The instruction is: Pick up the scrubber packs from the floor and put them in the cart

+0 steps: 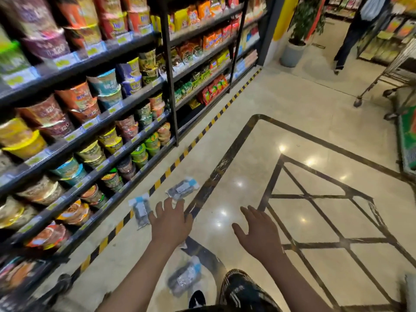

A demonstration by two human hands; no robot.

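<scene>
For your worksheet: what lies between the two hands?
Head view: only bare floor with a dark inlay stripe lies between the left hand and right hand; no pack there.

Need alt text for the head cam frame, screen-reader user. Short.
Two bare, empty hands, left hand and right hand, reach down toward three scrubber packs on a shop floor: one beside the left fingers, one just beyond them, one near the person's shoe. Shelves of instant noodle cups line the left; a wire cart stands far right.

Bright overhead glare on floor (292,136), blurred, warped edges
</scene>
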